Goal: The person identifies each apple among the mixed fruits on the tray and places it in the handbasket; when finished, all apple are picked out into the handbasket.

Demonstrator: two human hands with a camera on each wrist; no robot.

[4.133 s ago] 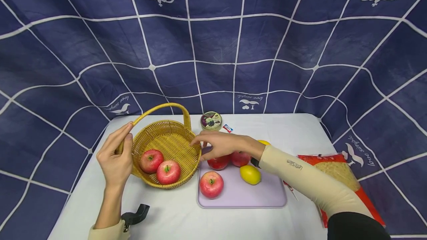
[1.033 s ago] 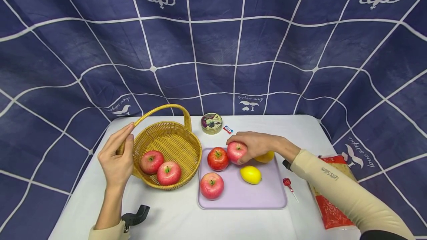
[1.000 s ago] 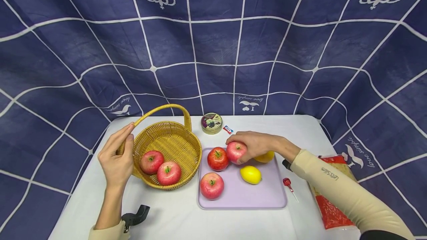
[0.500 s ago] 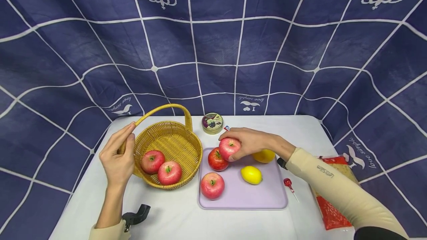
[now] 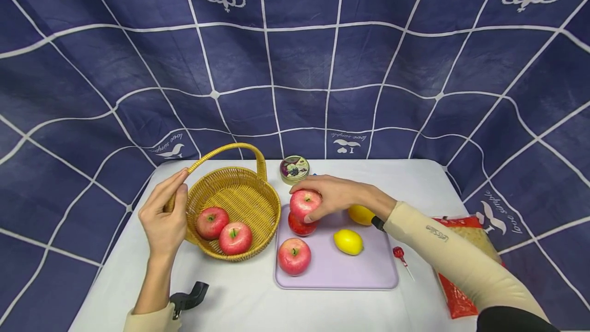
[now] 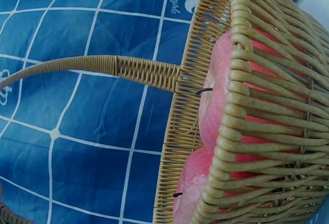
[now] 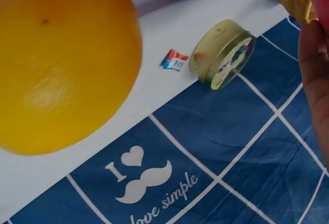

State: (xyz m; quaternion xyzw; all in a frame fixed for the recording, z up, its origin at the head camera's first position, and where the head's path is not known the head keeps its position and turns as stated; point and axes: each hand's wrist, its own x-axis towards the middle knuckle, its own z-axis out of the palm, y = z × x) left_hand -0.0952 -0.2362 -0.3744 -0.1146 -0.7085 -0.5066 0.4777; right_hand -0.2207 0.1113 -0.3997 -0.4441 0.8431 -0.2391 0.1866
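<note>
My right hand (image 5: 329,194) grips a red apple (image 5: 304,203) and holds it lifted above the lilac tray (image 5: 364,275), over another red apple (image 5: 300,225). A third apple (image 5: 294,256) and two lemons (image 5: 348,241) (image 5: 360,214) lie on the tray. My left hand (image 5: 166,216) holds the rim of the wicker basket (image 5: 239,193) at the base of its handle; two red apples (image 5: 212,222) (image 5: 235,237) lie inside. The left wrist view shows the basket wall (image 6: 267,131) close up with those apples behind it. A lemon (image 7: 61,64) fills the right wrist view.
A round tin (image 5: 294,168) and a small wrapped sweet (image 7: 175,60) lie behind the tray. A red lollipop (image 5: 400,256) and a red packet (image 5: 465,250) lie to the right. A black clip (image 5: 189,298) sits near the front edge. Blue patterned cloth hangs behind the white table (image 5: 405,183).
My right hand left the basket, closed on an apple at the back of the tray, lifted it and carried it leftward toward the basket. The left hand stayed on the basket.
</note>
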